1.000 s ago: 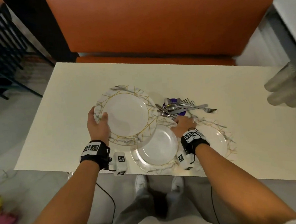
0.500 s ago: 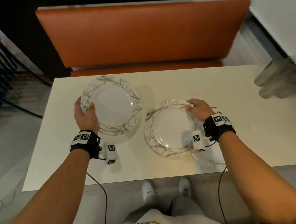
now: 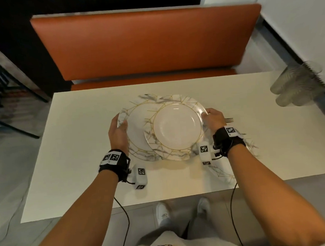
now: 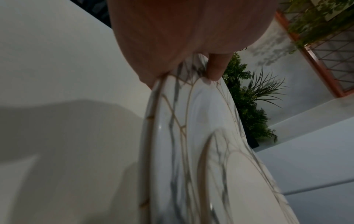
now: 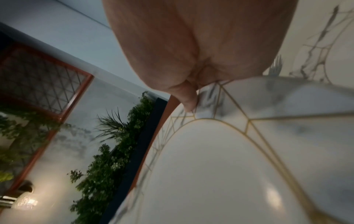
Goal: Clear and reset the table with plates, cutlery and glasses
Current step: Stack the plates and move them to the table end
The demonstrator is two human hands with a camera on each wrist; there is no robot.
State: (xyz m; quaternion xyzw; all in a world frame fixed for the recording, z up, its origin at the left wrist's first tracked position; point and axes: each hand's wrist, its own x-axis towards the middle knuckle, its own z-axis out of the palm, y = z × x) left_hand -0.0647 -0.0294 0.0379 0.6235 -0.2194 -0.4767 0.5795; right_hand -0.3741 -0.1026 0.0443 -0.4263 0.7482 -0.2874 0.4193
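At the centre of the frame, with our left hand (image 3: 118, 133) pinching the lower plate (image 3: 137, 132) and our right hand (image 3: 213, 119) pinching the upper plate (image 3: 177, 129), we should probably centre them, then lower level so rims nest quietly.

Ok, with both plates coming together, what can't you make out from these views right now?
- Third plate, head view: mostly hidden under the right hand and its forearm.
- Fork, head view: only the tines show; anything else beside it is covered.
- Glasses, head view: blurred at the right edge, count unclear.
- Left hand: fingers under the plate are unseen.
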